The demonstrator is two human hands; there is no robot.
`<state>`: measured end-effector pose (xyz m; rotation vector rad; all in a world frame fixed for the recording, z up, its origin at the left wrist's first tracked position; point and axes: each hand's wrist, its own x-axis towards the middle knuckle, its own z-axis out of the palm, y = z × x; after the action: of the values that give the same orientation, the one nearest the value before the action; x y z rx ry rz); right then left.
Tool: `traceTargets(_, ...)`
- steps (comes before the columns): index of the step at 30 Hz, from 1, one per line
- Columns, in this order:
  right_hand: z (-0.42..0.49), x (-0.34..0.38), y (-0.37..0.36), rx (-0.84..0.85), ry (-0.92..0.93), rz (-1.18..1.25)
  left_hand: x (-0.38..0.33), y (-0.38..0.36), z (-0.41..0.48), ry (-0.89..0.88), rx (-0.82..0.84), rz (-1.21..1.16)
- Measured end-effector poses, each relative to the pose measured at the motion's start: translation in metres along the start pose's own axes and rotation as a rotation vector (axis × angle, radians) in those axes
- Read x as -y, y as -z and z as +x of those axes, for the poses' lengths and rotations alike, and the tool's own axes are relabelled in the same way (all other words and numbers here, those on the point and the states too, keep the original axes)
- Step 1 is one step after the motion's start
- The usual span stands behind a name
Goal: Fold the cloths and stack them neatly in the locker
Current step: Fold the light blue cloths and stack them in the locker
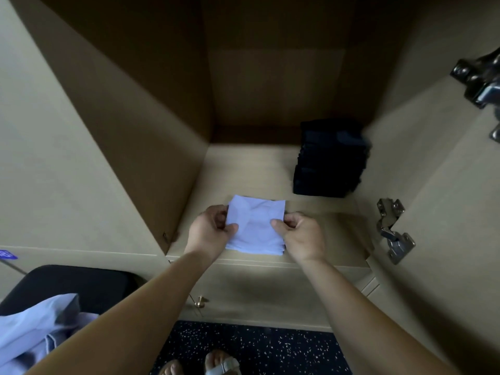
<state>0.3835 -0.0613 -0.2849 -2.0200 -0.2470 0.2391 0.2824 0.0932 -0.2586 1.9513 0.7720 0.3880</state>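
Note:
A folded pale lilac cloth (255,224) lies at the front of the locker shelf (243,163). My left hand (209,230) pinches its left edge, thumb on top. My right hand (300,231) pinches its right edge the same way. Layered edges show at the cloth's near right corner. At the back right of the shelf stands a stack of folded dark cloths (331,158). Loose pale cloths (35,328) lie on a black seat (81,282) at the lower left.
The locker's side walls close in left and right. Its open door (446,212) at the right carries metal hinges (393,230). A lower compartment with a small brass knob (200,301) sits below the shelf. Dark speckled floor and sandalled feet (221,364) are underneath.

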Motion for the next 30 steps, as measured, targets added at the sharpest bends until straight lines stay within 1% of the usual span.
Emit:
traceTargets(2, -0.003, 0.005, 0.003, -0.054, 0.077, -0.103, -0.002, 0.0, 0.002, -0.159, -0.042, 0.214)
traceTargets(3, -0.005, 0.008, 0.004, -0.099, 0.164, -0.197, -0.003, 0.0, 0.003, -0.26, -0.054, 0.331)
traceTargets(5, -0.008, 0.014, 0.004, -0.174, 0.446, -0.406, -0.005, -0.005, 0.007, -0.434, -0.004, 0.489)
traceTargets(6, -0.008, 0.016, 0.002, -0.136, 0.559, -0.507, -0.008, -0.008, 0.009, -0.485, 0.058, 0.554)
traceTargets(7, -0.008, 0.019, 0.0, -0.036, 0.597, -0.598, -0.01, -0.012, 0.009, -0.521, 0.132, 0.657)
traceTargets(9, -0.007, 0.016, -0.004, 0.194, 0.52, -0.759, -0.009, -0.018, 0.011, -0.563, 0.256, 0.886)
traceTargets(10, -0.004, 0.012, -0.005, 0.268, 0.479, -0.814, -0.005, -0.02, 0.013, -0.553, 0.292, 0.951)
traceTargets(11, -0.003, 0.008, -0.006, 0.295, 0.471, -0.841, -0.001, -0.021, 0.014, -0.527, 0.304, 0.98)
traceTargets(13, -0.003, 0.001, -0.008, 0.3, 0.496, -0.867, 0.008, -0.021, 0.017, -0.477, 0.317, 0.991)
traceTargets(15, -0.002, -0.006, -0.01, 0.304, 0.491, -0.876, 0.01, -0.02, 0.018, -0.417, 0.342, 0.948)
traceTargets(20, -0.003, -0.007, -0.008, 0.324, 0.466, -0.866, 0.017, -0.023, 0.021, -0.349, 0.363, 0.853)
traceTargets(25, -0.003, 0.009, -0.003, 0.386, 0.425, -0.888, 0.009, -0.014, 0.011, -0.344, 0.319, 0.864)
traceTargets(27, -0.005, 0.021, 0.002, 0.342, 0.448, -0.862, 0.002, -0.002, 0.0, -0.359, 0.285, 0.839)
traceTargets(30, -0.022, 0.045, 0.014, 0.227, 0.479, -0.843, -0.008, 0.025, -0.025, -0.367, 0.242, 0.77)
